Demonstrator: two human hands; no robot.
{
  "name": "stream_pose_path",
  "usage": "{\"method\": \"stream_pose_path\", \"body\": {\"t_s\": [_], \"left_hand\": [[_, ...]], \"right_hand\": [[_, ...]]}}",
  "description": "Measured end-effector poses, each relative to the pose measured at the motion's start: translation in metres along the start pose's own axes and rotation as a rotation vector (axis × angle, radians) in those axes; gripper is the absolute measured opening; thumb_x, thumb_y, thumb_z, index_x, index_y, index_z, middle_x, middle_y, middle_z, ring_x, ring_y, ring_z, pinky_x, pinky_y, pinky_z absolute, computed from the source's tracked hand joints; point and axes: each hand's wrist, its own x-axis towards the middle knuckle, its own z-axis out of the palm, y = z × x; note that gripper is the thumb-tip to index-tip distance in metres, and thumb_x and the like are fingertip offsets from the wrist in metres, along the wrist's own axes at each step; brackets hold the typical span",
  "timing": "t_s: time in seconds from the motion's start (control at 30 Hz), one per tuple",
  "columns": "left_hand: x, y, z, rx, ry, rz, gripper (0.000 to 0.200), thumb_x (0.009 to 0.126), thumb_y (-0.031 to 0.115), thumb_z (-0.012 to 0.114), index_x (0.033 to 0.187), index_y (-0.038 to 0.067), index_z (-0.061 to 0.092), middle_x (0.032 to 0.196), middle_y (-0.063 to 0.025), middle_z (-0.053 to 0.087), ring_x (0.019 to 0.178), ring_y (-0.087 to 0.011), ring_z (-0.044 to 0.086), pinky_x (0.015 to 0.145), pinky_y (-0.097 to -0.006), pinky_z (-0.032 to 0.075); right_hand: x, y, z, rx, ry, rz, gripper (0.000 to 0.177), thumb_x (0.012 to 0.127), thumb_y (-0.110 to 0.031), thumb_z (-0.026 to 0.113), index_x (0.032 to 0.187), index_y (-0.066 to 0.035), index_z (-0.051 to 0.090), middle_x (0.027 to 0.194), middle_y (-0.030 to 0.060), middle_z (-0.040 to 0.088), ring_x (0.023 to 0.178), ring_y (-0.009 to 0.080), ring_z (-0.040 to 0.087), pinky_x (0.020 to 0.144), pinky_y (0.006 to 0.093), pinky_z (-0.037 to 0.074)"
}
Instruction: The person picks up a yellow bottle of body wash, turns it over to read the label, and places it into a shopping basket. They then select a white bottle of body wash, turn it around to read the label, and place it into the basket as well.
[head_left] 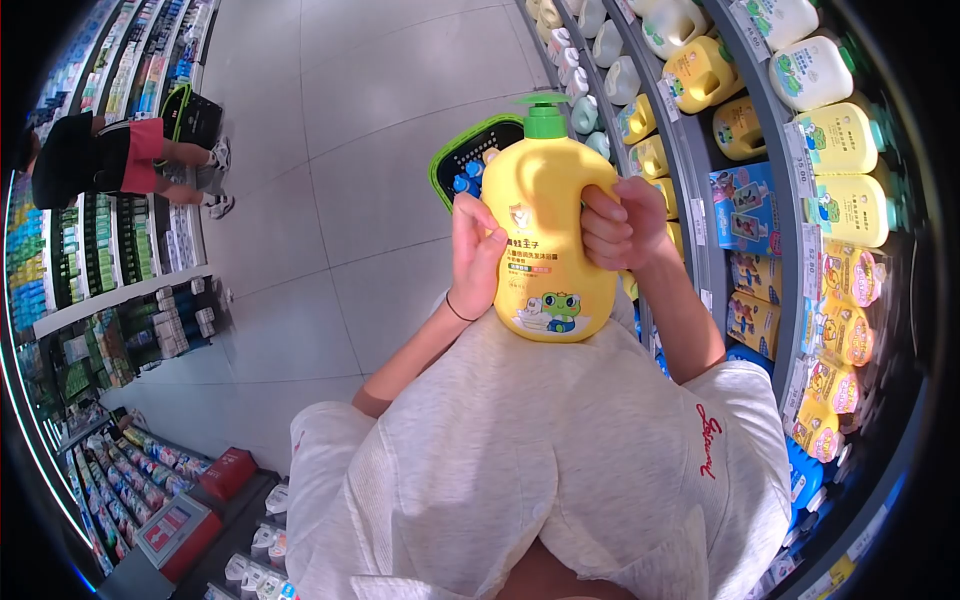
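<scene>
A large yellow bottle (550,240) with a green pump top and a cartoon frog on its front is held upright before the chest. My right hand (622,228) has its fingers wrapped through the bottle's handle opening. Against the bottle's other side, my left hand (474,256) grips with the thumb on the front; a dark band circles that wrist. Behind the bottle, on the floor, a black basket with a green rim (440,165) holds blue-capped items and is partly hidden.
Shelves (700,150) of yellow and white bottles and boxes run along the right. Another person (110,160) stands at the left shelves beside a second green-rimmed basket (196,118). Red boxes (178,535) and packaged goods lie at the lower left. Grey tiled floor (270,240) lies between.
</scene>
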Motion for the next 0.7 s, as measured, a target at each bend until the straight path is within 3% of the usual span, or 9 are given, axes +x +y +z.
{"method": "stream_pose_path", "body": {"t_s": [0.07,0.13,0.33,0.43,0.5,0.53,0.6,0.63,0.7], "left_hand": [[0.000,0.002,-0.001,0.050,-0.017,0.045,0.014,0.089,0.013,0.045,0.091,0.010,0.031,0.092,-0.0068,0.048,0.082,-0.0110,0.049,0.074,-0.0251,0.045],[-0.002,0.006,-0.001,0.034,-0.114,0.034,0.016,0.084,0.007,0.047,0.091,0.010,0.032,0.101,-0.0093,0.043,0.095,-0.0142,0.042,0.087,-0.0291,0.036],[0.001,0.008,0.001,0.183,-0.177,0.202,0.020,0.087,0.018,0.048,0.091,0.010,0.030,0.106,-0.0126,0.043,0.096,-0.0160,0.041,0.090,-0.0307,0.033],[0.007,0.001,-0.010,0.275,-0.083,0.138,0.024,0.092,0.029,0.039,0.099,0.007,0.033,0.109,-0.0124,0.044,0.098,-0.0160,0.043,0.089,-0.0300,0.035],[0.010,0.011,0.001,0.248,-0.091,0.043,0.029,0.095,0.032,0.033,0.106,0.005,0.034,0.110,-0.0115,0.045,0.100,-0.0159,0.044,0.090,-0.0302,0.036],[0.012,0.018,0.008,0.222,-0.099,-0.054,0.037,0.097,0.035,0.027,0.114,0.004,0.035,0.112,-0.0106,0.046,0.102,-0.0157,0.046,0.091,-0.0305,0.037],[0.015,0.020,0.009,0.238,-0.101,-0.143,0.041,0.098,0.035,0.024,0.120,0.003,0.036,0.114,-0.0101,0.048,0.104,-0.0155,0.048,0.092,-0.0306,0.039],[0.016,0.020,0.009,0.254,-0.101,-0.233,0.045,0.099,0.036,0.021,0.126,0.002,0.036,0.116,-0.0096,0.049,0.105,-0.0154,0.049,0.093,-0.0307,0.040],[0.019,0.011,0.002,0.287,-0.149,-0.189,0.045,0.099,0.034,0.022,0.127,0.003,0.037,0.118,-0.0097,0.050,0.106,-0.0153,0.050,0.093,-0.0308,0.041]], "right_hand": [[-0.001,0.001,0.001,-0.010,-0.057,0.012,0.031,0.088,-0.032,0.043,0.068,-0.009,0.046,0.051,-0.0011,0.036,0.039,0.0117,0.033,0.037,0.0280,0.033],[-0.002,0.003,0.004,-0.019,-0.113,0.027,0.032,0.088,-0.032,0.044,0.066,-0.007,0.047,0.051,-0.0004,0.037,0.039,0.0125,0.034,0.037,0.0284,0.033],[-0.003,0.002,0.021,-0.154,-0.227,0.055,0.031,0.081,-0.029,0.053,0.062,-0.004,0.049,0.053,0.0030,0.043,0.042,0.0139,0.038,0.040,0.0294,0.034],[0.001,0.006,0.032,-0.249,-0.250,0.047,0.030,0.077,-0.030,0.056,0.069,-0.001,0.053,0.053,0.0046,0.044,0.044,0.0142,0.040,0.042,0.0292,0.034],[0.005,0.006,0.040,-0.416,-0.264,0.046,0.041,0.074,-0.031,0.058,0.094,0.005,0.057,0.063,0.0100,0.054,0.050,0.0163,0.047,0.051,0.0310,0.041],[0.007,0.008,0.041,-0.416,-0.263,0.045,0.041,0.074,-0.031,0.058,0.094,0.005,0.057,0.063,0.0100,0.054,0.050,0.0163,0.047,0.051,0.0310,0.041],[0.011,0.013,0.040,-0.424,-0.407,0.097,0.067,0.073,-0.032,0.058,0.125,0.008,0.042,0.096,0.0215,0.060,0.075,0.0240,0.059,0.072,0.0344,0.044],[0.015,0.017,0.043,-0.423,-0.406,0.096,0.067,0.073,-0.032,0.058,0.125,0.008,0.042,0.096,0.0215,0.060,0.075,0.0240,0.059,0.072,0.0344,0.044],[0.023,0.027,0.049,-0.416,-0.459,0.140,0.078,0.074,-0.027,0.058,0.136,0.008,0.027,0.127,0.0258,0.046,0.110,0.0318,0.051,0.095,0.0398,0.035]]}}
